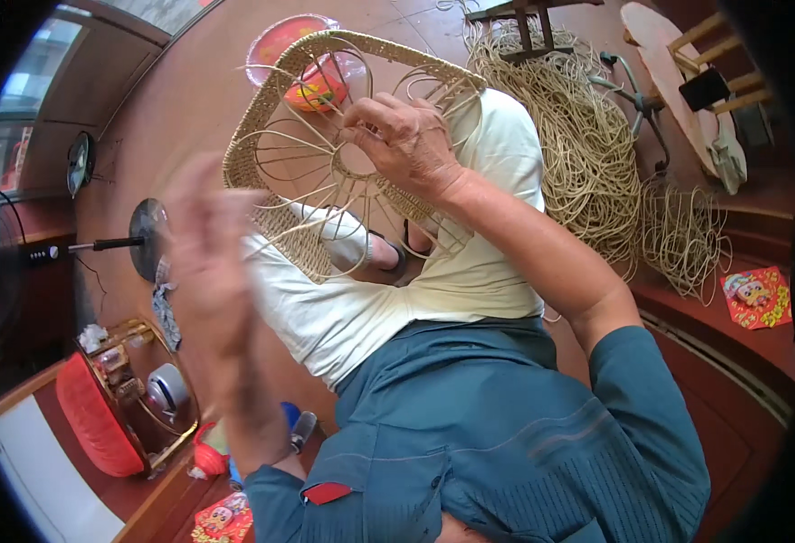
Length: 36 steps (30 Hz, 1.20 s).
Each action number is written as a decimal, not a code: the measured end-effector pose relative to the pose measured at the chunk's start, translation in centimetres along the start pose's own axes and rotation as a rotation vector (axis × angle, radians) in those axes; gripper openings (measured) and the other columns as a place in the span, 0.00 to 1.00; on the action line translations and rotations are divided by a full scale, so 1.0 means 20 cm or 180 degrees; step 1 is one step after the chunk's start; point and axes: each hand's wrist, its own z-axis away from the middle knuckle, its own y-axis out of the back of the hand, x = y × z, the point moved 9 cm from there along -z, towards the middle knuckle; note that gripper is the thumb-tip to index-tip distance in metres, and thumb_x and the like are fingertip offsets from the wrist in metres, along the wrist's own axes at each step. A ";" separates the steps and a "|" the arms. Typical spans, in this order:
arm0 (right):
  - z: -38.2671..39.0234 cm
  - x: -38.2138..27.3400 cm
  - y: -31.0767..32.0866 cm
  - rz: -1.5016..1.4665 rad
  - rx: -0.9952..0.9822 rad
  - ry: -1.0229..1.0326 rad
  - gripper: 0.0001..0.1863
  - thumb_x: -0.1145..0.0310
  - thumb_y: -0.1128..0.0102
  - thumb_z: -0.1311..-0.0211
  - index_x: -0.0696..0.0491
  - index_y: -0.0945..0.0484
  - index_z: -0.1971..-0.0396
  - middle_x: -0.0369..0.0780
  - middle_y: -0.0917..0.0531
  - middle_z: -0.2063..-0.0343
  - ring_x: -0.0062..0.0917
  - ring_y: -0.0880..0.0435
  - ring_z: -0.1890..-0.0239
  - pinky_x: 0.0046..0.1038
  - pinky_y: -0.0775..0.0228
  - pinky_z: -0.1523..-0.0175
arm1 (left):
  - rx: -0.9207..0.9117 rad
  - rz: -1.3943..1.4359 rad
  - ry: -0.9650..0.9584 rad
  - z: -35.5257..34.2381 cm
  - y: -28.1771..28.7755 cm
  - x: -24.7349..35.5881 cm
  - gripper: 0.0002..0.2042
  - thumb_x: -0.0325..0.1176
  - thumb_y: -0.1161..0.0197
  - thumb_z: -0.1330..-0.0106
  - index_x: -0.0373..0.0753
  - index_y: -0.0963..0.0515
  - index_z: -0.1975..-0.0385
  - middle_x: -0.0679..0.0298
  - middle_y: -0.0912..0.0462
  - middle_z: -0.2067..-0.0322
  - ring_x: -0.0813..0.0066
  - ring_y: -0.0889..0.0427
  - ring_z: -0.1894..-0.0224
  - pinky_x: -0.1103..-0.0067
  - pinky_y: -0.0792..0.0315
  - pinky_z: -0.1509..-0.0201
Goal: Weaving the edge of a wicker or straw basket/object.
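Observation:
A half-woven straw basket (280, 100) rests across my lap and knees, with a braided rim and thin looped strands running in to a small open ring. My right hand (404, 143) is over the middle of the basket, beside the ring, its fingers curled together. What lies between those fingertips is hidden. Off the basket's left side, my left hand (212, 235) is raised and smeared by motion, so its fingers and anything in them do not show clearly.
A large heap of straw cord (574, 154) covers the floor on the right, below a dark wooden stool (528, 27). Beyond the basket sits a red basin (275, 41). Fans (148, 240) stand at left, near a rack with a red cushion (94, 416).

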 end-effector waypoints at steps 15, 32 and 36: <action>-0.03 -0.11 -0.02 0.0300 -0.0873 0.0717 0.15 0.66 0.48 0.36 0.47 0.12 0.57 0.37 0.15 0.62 0.33 0.15 0.56 0.39 0.26 0.50 | -0.0004 0.1784 0.0580 0.07 -0.83 -0.28 0.41 0.18 0.48 0.23 0.37 0.62 0.14 0.36 0.33 0.25 0.74 0.13 0.60 0.77 0.15 0.58; -0.04 -0.03 -0.04 -0.0115 -0.1099 0.0326 0.17 0.65 0.51 0.34 0.50 0.13 0.55 0.41 0.13 0.57 0.38 0.14 0.53 0.43 0.26 0.44 | 0.0743 0.1904 0.0870 0.09 -0.83 -0.37 0.30 0.26 0.37 0.22 0.34 0.37 0.23 0.56 0.16 0.51 0.79 0.18 0.60 0.77 0.21 0.54; -0.03 -0.04 -0.06 -0.0120 -0.1087 0.0688 0.17 0.66 0.51 0.34 0.53 0.13 0.55 0.40 0.11 0.54 0.39 0.14 0.51 0.43 0.25 0.45 | 0.0879 0.2377 0.1031 0.10 -0.83 -0.35 0.28 0.26 0.37 0.22 0.33 0.35 0.24 0.56 0.16 0.51 0.77 0.17 0.57 0.78 0.21 0.53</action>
